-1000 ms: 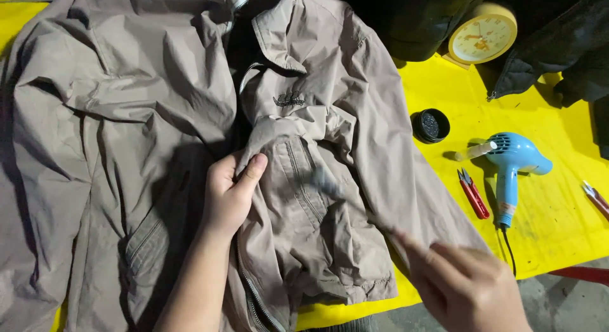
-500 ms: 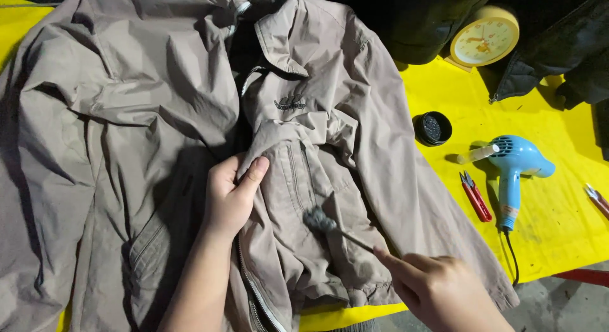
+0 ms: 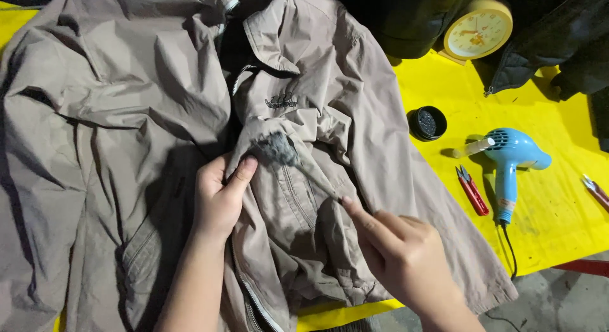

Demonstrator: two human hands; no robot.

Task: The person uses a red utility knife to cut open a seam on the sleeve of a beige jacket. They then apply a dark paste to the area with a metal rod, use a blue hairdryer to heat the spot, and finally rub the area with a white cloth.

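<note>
Head view looks down on a bench (image 3: 558, 218) covered in yellow sheet, and most of it is taken up by a taupe jacket (image 3: 127, 116) spread open with its collar toward the far edge and its zip running down the middle. Dark garments (image 3: 545, 46) lie bunched along the far right edge. The left hand (image 3: 219, 199) rests flat on the jacket near the zip, fingers curled over a raised fold of cloth and the thumb pressing it from the right, so its grip is closed on the jacket. The right hand (image 3: 406, 256) is at the lower right over the jacket front, its grip pinched tight round the thin handle of a brush (image 3: 279, 151); the brush's grey bristle head sits on the cloth just above the left thumb, blurred. On the bare yellow to the right lies a blue hairdryer (image 3: 510, 164) with its cord trailing off the near edge. A round cream clock (image 3: 477, 32) stands at the far edge beside the dark garments. A black lid (image 3: 427, 123) lies near the jacket's sleeve. Red snips (image 3: 472, 191) lie just left of the hairdryer handle.
</note>
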